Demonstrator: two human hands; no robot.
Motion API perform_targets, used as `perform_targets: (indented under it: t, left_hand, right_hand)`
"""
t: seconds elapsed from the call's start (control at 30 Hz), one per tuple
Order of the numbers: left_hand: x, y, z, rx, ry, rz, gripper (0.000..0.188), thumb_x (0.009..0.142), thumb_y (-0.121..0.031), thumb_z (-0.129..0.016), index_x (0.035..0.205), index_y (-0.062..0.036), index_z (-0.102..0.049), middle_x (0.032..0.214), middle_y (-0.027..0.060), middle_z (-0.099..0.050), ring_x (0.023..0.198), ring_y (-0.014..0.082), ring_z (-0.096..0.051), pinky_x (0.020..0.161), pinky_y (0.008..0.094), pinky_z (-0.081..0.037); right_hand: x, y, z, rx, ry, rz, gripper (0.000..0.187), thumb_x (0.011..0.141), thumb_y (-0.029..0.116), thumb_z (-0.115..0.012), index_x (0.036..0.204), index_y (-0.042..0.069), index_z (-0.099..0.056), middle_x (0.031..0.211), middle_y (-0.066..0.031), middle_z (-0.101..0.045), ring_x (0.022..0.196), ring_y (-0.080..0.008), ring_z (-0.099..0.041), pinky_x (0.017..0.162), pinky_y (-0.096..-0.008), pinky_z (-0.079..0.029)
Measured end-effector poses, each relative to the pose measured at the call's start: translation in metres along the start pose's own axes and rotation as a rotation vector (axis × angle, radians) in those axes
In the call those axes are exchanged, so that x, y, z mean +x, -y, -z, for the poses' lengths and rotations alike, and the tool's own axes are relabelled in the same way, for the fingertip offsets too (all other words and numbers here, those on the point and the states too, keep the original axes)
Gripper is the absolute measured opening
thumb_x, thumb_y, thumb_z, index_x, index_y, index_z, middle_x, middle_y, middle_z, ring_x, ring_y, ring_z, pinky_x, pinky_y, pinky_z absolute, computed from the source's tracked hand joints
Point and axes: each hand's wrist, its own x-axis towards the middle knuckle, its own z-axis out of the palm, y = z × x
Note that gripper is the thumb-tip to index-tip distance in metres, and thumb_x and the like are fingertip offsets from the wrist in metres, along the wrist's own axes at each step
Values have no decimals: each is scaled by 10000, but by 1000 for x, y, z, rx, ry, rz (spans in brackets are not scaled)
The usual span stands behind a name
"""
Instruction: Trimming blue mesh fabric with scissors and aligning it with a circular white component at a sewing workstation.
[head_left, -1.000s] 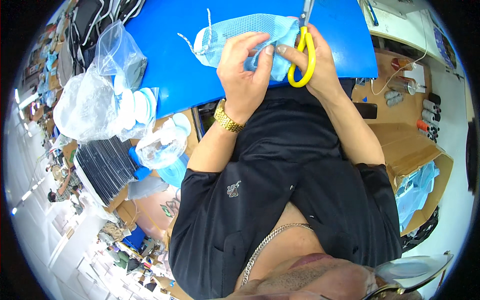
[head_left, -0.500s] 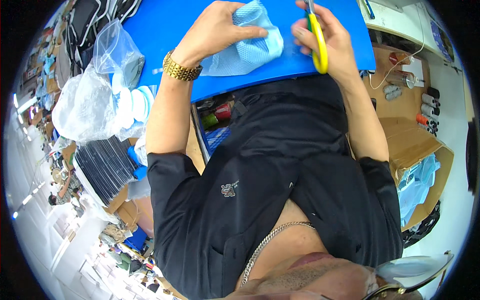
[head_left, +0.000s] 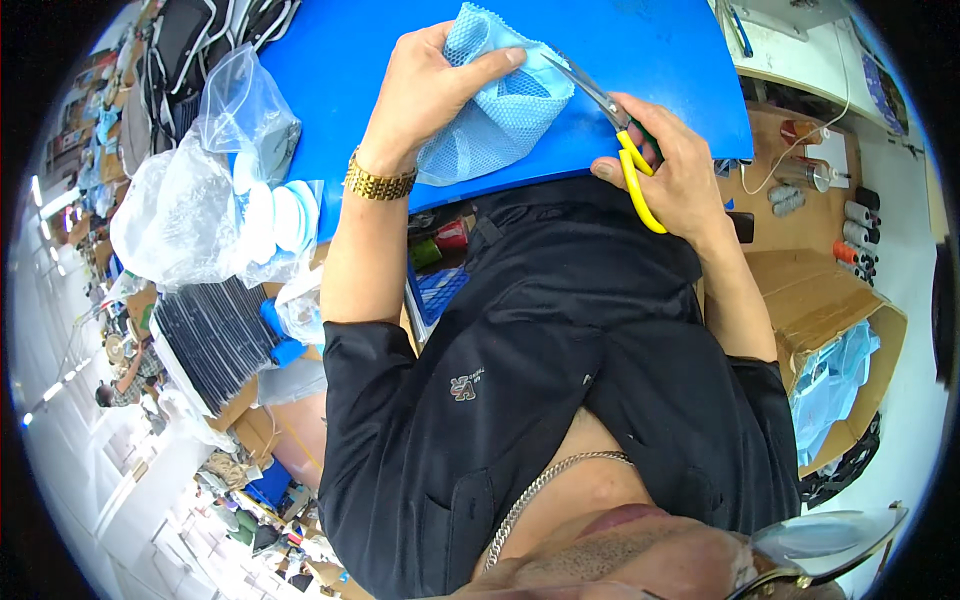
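Note:
My left hand (head_left: 435, 85) pinches a light blue mesh fabric piece (head_left: 500, 125), thumb on top, over the near part of a blue table (head_left: 640, 50). The lower part of the mesh hangs toward the table's front edge. In my right hand (head_left: 675, 165) is a pair of scissors (head_left: 638, 178) with yellow and dark green handles. Their blades point up and left, the tips at the mesh's right edge. Whether the tips touch the fabric I cannot tell.
Clear plastic bags (head_left: 175, 215) and white-and-blue round pieces (head_left: 290, 215) lie left of the table. A stack of dark sheets (head_left: 215, 335) stands below them. On the right are a cardboard box (head_left: 815, 290) holding light blue material and several thread spools (head_left: 858, 235).
The scissors have turned from upright to pointing left, and their tips are now at the mesh. My right hand has come lower. The left hand has lifted the mesh's edge.

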Motion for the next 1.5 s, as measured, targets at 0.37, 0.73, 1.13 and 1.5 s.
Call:
perform_targets:
  t: [0.37,0.73,1.13,1.5]
  left_hand:
    - [0,2,0,-74,-10,47,246,854,-223,-760,957,-4,-714,856,61,-735,750,103,-690,664,239,-541]
    - [12,-17,27,35,-197,-151,235,848,-218,-743,929,-5,-684,816,49,-715,734,103,-662,660,254,-518]
    - [-15,-33,15,419,-562,-406,151,793,-102,-638,924,-52,-695,851,83,-687,699,202,-639,628,309,-500]
    - [-34,-6,28,306,-319,-224,171,925,-77,-599,1061,-45,-697,889,51,-683,793,95,-615,683,223,-471]
  right_hand:
    - [6,-12,-4,-58,-44,135,615,745,356,-830,1230,40,-624,1071,-164,-697,906,-251,-698,757,-326,-552]
    - [96,-81,26,-547,-124,-5,522,846,316,-718,1284,77,-565,891,-198,-698,821,-396,-675,734,-485,-530]
    - [117,61,-10,50,-88,11,354,814,300,-741,1025,18,-700,640,-93,-600,570,-200,-596,539,-319,-445]
    - [102,34,-22,184,260,232,284,818,95,-623,1077,-3,-687,837,-131,-676,706,-180,-618,645,-299,-473]
